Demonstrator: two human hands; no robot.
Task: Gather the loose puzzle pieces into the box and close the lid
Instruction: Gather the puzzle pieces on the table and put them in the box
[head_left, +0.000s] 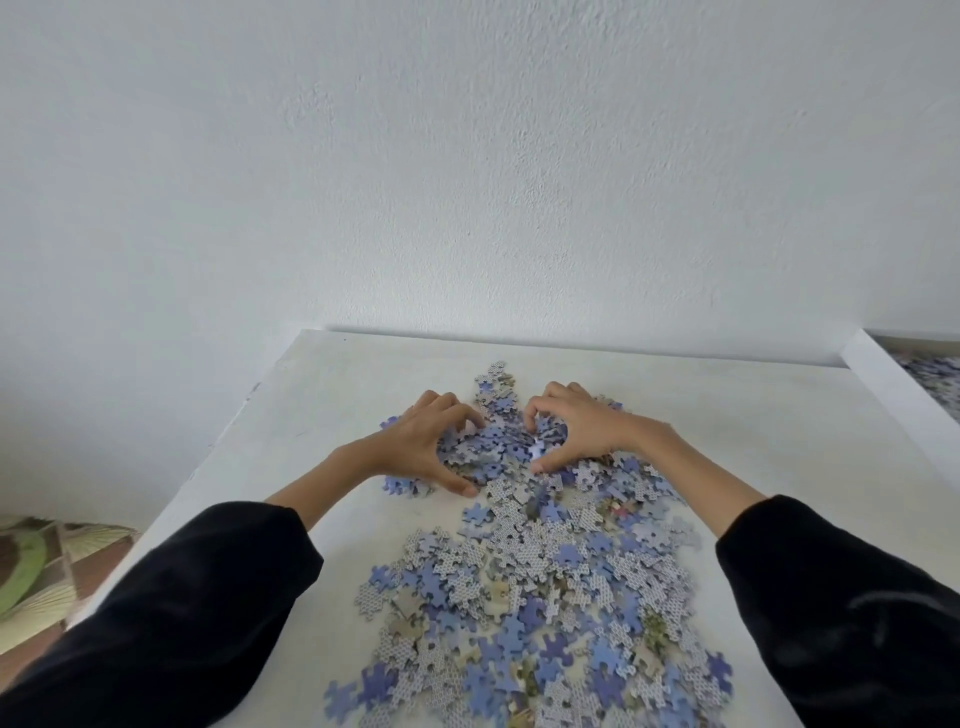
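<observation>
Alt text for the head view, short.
Left hand and right hand cup a heap of pieces on a white table; many more lie spread nearer the camera. A box with pieces inside shows at the right edge.

White table (727, 415) in front of you, top faintly scuffed, pale. Loose puzzle pieces (545, 597) lie straight on tabletop in one long spread, running from your near edge toward far side. Blue picture sides mixed with grey patterned backs, few beige and green among them. Near part wide, mostly flat, pieces overlapping. Far part narrower, heaped thicker. Few strays just beside heap's left side. White box (898, 395) rim at right; cannot tell whether it sits on table.
</observation>
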